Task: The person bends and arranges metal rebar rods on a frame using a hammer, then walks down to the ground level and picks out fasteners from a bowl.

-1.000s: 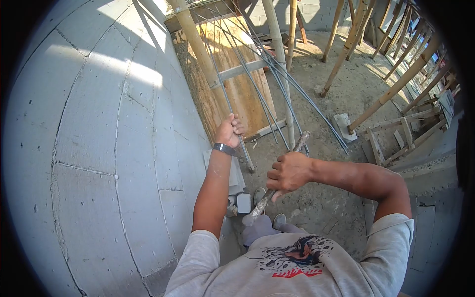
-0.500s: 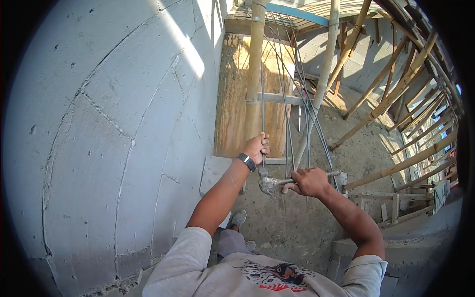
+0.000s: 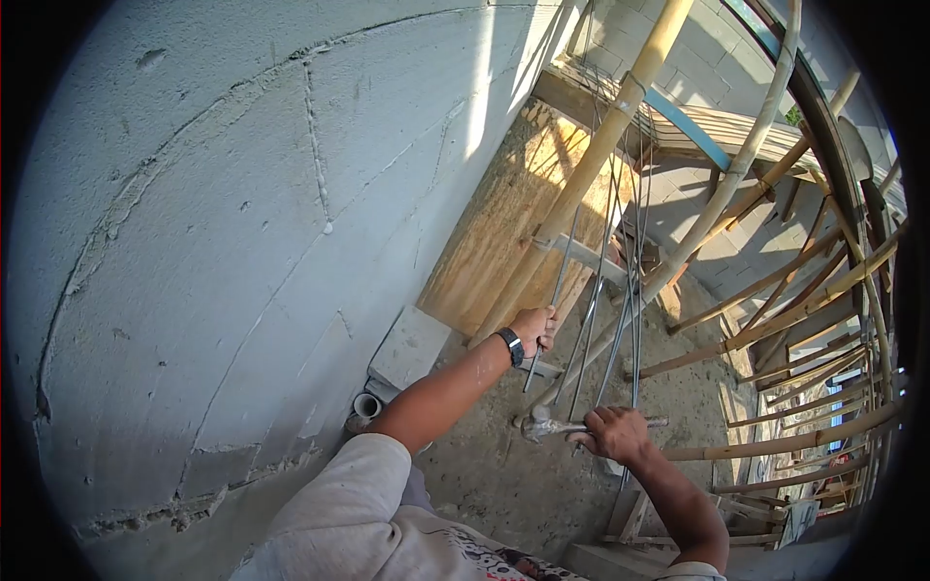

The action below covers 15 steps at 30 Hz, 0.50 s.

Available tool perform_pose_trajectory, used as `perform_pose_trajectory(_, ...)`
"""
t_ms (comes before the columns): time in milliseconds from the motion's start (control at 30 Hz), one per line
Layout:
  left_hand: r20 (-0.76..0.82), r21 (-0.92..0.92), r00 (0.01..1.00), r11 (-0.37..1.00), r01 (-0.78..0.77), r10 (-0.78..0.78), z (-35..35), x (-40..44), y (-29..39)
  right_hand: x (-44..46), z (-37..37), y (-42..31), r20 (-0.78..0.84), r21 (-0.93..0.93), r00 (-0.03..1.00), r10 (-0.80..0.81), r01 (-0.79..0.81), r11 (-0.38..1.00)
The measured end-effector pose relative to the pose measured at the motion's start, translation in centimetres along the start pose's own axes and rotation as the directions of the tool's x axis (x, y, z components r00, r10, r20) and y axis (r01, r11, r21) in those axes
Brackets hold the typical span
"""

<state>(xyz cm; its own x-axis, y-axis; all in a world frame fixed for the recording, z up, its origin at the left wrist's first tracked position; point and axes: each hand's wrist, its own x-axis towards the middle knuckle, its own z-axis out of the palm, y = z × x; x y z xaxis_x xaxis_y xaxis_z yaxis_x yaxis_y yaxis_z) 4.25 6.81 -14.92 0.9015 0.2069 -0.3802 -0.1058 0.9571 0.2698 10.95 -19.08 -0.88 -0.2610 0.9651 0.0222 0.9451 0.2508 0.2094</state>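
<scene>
Across the far left, a tall grey wall (image 3: 223,213) with rough mortar joints, streaked by a band of sunlight higher up. Below, in front of the wall, a pale short sleeve (image 3: 334,504) over the left arm. Just right of there, low beside the wall's foot, the round open end of a pipe (image 3: 367,405), with a flat grey slab (image 3: 412,347) just above. Beyond the slab, a stained plywood board (image 3: 504,218), partly sunlit.

Next, the left hand (image 3: 535,329), with a dark watch (image 3: 511,347) at the wrist: fingers curled tight around a thin metal rod (image 3: 564,271), slanting up past the fist and poking out a little below. Near the rod's lower end, a hammer (image 3: 536,424) with a worn, pale-smeared head; cannot tell contact from a slight gap there. Behind and above, a thick bamboo pole (image 3: 605,145), leaning across the board.

Further right, the right hand (image 3: 616,434), closed firmly around the hammer's handle, with the butt sticking out past the fist. Above that hand, a loose cluster of other rods (image 3: 635,290), and higher, a blue strip (image 3: 690,129). At far right, many slanting bamboo props (image 3: 814,320) over rough ground.
</scene>
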Motion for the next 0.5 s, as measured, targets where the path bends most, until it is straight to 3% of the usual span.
perform_pose_trajectory(100, -0.038, 0.033, 0.999, 0.999, -0.011, 0.012, 0.3, 0.0, -0.2, 0.8, -1.1, -2.0, 0.020, 0.062, 0.932, -0.363, 0.361, 0.931)
perform_pose_trajectory(200, 0.072, -0.022, 0.997, 1.000, 0.018, -0.016, 0.5, 0.5, -0.5, 2.5, 0.4, -0.2, 0.063, 0.013, 0.949, -0.310, 0.310, 0.951)
perform_pose_trajectory(233, 0.067, -0.019, 0.998, 1.000, 0.022, -0.020, 0.5, 0.4, -0.5, 2.8, 1.2, 0.4, 0.089, -0.042, 0.993, 0.078, -0.075, 0.996)
perform_pose_trajectory(333, 0.057, -0.031, 0.998, 1.000, 0.004, -0.002, 0.6, 1.1, 0.1, 2.4, 0.5, -0.4, 0.059, 0.027, 0.994, 0.089, -0.091, 0.996)
perform_pose_trajectory(467, 0.019, 0.015, 1.000, 1.000, -0.001, 0.001, 0.7, 1.5, -0.8, 2.9, -1.1, -2.7, -0.036, 0.097, 0.933, -0.358, 0.360, 0.928)
perform_pose_trajectory(500, 0.003, 0.048, 1.000, 0.999, -0.014, 0.014, 0.8, 1.3, -0.6, 3.3, -1.3, -2.1, 0.015, 0.033, 0.912, -0.410, 0.409, 0.912)
